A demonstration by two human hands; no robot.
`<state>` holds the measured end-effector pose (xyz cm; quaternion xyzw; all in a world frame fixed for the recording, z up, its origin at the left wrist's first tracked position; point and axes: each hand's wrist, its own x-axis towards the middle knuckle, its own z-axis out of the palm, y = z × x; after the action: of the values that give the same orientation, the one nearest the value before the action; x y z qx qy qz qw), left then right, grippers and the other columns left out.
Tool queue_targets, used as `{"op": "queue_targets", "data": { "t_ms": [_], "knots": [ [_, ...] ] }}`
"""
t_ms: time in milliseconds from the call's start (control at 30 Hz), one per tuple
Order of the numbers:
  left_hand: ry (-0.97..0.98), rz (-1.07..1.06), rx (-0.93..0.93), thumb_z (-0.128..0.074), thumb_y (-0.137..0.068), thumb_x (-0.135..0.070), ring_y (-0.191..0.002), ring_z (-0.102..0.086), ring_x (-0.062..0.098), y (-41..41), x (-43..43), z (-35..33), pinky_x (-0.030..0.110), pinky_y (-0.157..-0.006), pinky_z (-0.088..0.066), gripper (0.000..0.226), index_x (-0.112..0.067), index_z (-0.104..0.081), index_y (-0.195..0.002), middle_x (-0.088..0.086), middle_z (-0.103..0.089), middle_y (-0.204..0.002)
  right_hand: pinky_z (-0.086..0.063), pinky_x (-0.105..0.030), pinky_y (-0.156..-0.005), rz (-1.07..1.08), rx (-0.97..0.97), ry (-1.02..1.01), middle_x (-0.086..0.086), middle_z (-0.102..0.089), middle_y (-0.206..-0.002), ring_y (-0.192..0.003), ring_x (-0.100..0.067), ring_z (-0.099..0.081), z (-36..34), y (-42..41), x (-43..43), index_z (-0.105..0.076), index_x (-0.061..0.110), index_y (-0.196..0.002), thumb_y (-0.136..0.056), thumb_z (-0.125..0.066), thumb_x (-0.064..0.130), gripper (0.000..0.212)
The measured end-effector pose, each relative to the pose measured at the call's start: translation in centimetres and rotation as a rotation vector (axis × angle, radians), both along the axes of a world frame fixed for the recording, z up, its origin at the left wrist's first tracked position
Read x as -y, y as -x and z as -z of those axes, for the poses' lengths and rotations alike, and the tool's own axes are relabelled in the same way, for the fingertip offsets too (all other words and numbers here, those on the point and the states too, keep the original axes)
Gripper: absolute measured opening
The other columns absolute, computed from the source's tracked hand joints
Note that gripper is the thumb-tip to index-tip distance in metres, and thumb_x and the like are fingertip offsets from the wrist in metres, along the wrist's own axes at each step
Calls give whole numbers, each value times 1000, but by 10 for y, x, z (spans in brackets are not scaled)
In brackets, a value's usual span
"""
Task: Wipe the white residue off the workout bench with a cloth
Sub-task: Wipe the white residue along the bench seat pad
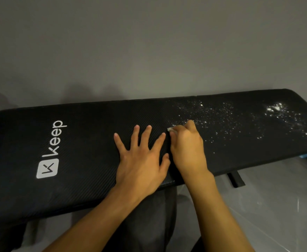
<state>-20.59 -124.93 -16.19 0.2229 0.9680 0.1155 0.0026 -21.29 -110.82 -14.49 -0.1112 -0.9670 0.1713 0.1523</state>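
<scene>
The white powdery residue (212,115) lies scattered over the right half of the long black padded workout bench (85,142). It is a loose field of specks past the middle, with a denser, brighter patch (276,107) near the right end, close to the far edge. At the left limit of the specks, a small pale cloth (171,129) is pressed to the bench top. Only a corner of it shows, since the right hand (187,148) is curled tightly round it with knuckles up and fingers folded under.

Just beside it, the left hand (141,160) rests flat on the middle of the bench. Its fingers are straight and spread wide and hold nothing, and its thumb almost touches the right hand. Both forearms reach in over the near edge.

Toward the left end of the bench a white "Keep" logo (52,150) is printed sideways on the ribbed surface. A plain grey wall (149,42) stands behind the far edge. Below the near edge are a dark-clothed leg (149,215), a glossy grey tiled floor (276,206) and a short black strap (236,179) hanging from under the bench.
</scene>
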Motion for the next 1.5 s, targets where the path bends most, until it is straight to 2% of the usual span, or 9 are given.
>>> {"op": "queue_targets", "data": {
  "t_ms": [67,200,333,467,633,833,1100,1333,1500],
  "knots": [
    [0,4,-7,-16,-95,-59,-156,-9,37,0,1,0,80,-113,-5,67,-35,-28,-156,11,-22,-167,-54,-42,-70,-37,-8,-5,-8,-50,-103,-81,-29,-60,2,-15,4,-68,8,-116,-99,-55,17,23],
    [-2,6,-13,-19,-96,-59,-155,-10,39,1,0,1,80,-112,-5,66,-34,-29,-156,12,-22,-167,-51,-36,-60,-43,-35,40,-2,-47,-94,-71,-24,-59,1,-56,6,-69,11,-120,-96,-61,16,25],
    [5,3,-14,-23,-96,-58,-154,-16,39,1,0,2,80,-113,-5,65,-33,-35,-154,12,-28,-165,-51,-41,-68,34,-53,15,-12,-52,-102,-79,-34,-61,3,-11,0,-70,5,-113,-100,-54,19,24],
    [0,6,-17,-23,-95,-58,-155,-14,37,0,2,2,79,-113,-5,66,-33,-32,-155,11,-26,-166,-46,-36,-71,1,-20,5,-13,-51,-107,-83,-32,-61,0,16,6,-69,4,-115,-101,-52,18,26],
    [6,12,-15,-21,-95,-57,-155,-14,38,1,2,1,80,-112,-7,67,-31,-33,-156,12,-26,-166,-45,-30,-62,-60,-32,42,-2,-46,-94,-72,-23,-58,0,-38,12,-69,10,-121,-99,-58,19,26],
    [-1,-2,-6,-20,-96,-55,-156,-11,36,0,2,1,78,-114,-3,67,-28,-30,-157,10,-23,-167,-53,-49,-74,13,-16,-7,-15,-52,-109,-84,-36,-62,1,25,4,-68,1,-110,-101,-53,18,25],
    [-23,-8,-17,-27,-98,-45,-154,-21,36,0,2,1,79,-113,-12,60,-24,-40,-153,10,-33,-162,-49,-39,-63,-152,-12,-58,-4,-45,-92,-71,-25,-53,3,-28,10,-67,10,-113,-99,-52,18,23],
    [-47,-60,-6,-28,-95,-50,-155,-19,30,2,1,3,77,-115,-6,66,-21,-38,-154,9,-32,-163,-53,-48,-76,-81,-26,-76,-17,-52,-105,-85,-36,-59,1,69,4,-70,0,-105,-101,-53,19,26],
    [-38,-94,6,-27,-92,-53,-156,-15,30,3,-1,2,77,-115,-5,71,-21,-34,-156,11,-27,-165,-52,-39,-70,-304,-40,-82,-11,-50,-101,-81,-29,-58,1,35,6,-67,6,-121,-99,-55,16,27]
  ]
}}
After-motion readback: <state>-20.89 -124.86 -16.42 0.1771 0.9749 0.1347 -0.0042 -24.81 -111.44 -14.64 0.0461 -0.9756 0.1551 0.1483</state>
